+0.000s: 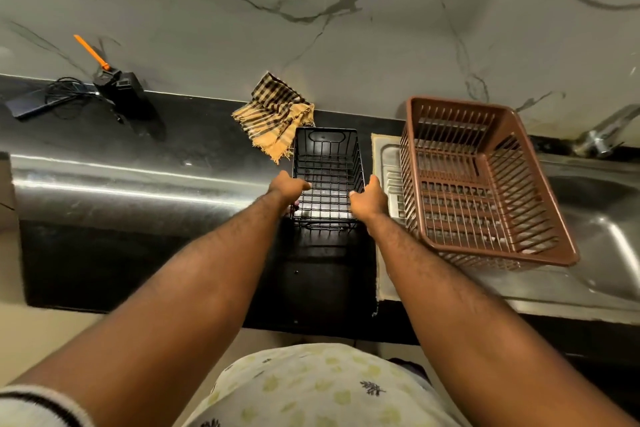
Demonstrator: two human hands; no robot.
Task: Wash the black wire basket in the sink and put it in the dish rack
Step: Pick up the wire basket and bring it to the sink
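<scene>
I've got both hands on one black wire basket (327,177) — left hand (287,189) gripping its left rim, right hand (369,199) curled over the right rim. It sits on the dark surface (194,146), just beside one brown dish rack (485,180) — one checked cloth (273,114) behind.

My left hand (289,188) covers the black wire basket (327,180) at its left rim — its fingers are hidden from me. The sink (595,204) runs off the right edge, as does the tap (604,135). The dish rack (485,180) hides the drainboard beneath it.
</scene>
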